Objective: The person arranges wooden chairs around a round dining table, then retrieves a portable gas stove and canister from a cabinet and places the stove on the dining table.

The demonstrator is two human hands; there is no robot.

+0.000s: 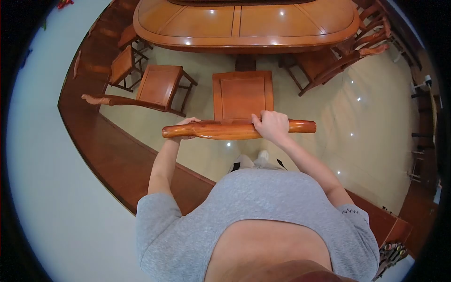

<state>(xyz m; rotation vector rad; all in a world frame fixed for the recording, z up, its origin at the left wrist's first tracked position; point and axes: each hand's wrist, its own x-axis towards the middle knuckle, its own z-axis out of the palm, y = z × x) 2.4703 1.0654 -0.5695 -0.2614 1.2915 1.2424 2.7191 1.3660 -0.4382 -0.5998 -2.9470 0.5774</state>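
Note:
A wooden chair stands in front of me with its back toward me; its glossy curved top rail [225,130] runs level across my view. Beyond the rail lies the chair's square seat [243,96]. My left hand [187,126] is closed round the rail near its left end, with part of the fingers hidden behind the wood. Over the right half of the rail, my right hand [272,126] grips from above, thumb toward the middle. The chair's seat faces a large wooden table [197,29] with rounded corners.
To the left are another chair [159,87] and smaller stools [123,65]. A chair [324,66] stands at the table's right. Dark wood panelling [117,145] borders the white wall [56,188] on the left. Shiny beige tiles [371,122] cover the floor.

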